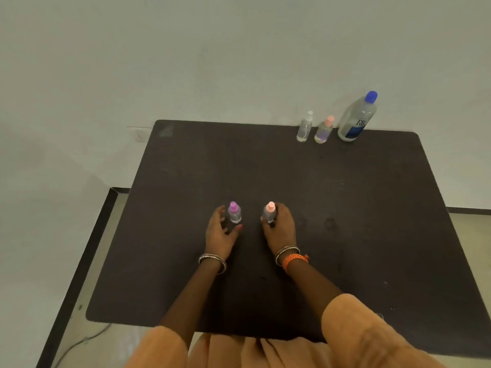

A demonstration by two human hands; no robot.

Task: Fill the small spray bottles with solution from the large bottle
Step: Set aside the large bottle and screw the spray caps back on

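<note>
Two small spray bottles stand upright near the middle of the dark table (358, 208). My left hand (220, 233) curves around the purple-capped bottle (234, 213); a narrow gap shows between the fingers and the bottle. The fingers of my right hand (280, 227) are wrapped round the pink-capped bottle (269, 211). The large clear bottle (356, 119), with a blue cap and a blue label, stands at the table's far right edge. Both small bottles look clear-walled; their fill level is hard to tell.
Two more small bottles stand left of the large one: a clear-capped one (304, 128) and a pink-capped one (324, 131). A pale wall rises behind the table. The floor and a cable (79, 341) show at the lower left.
</note>
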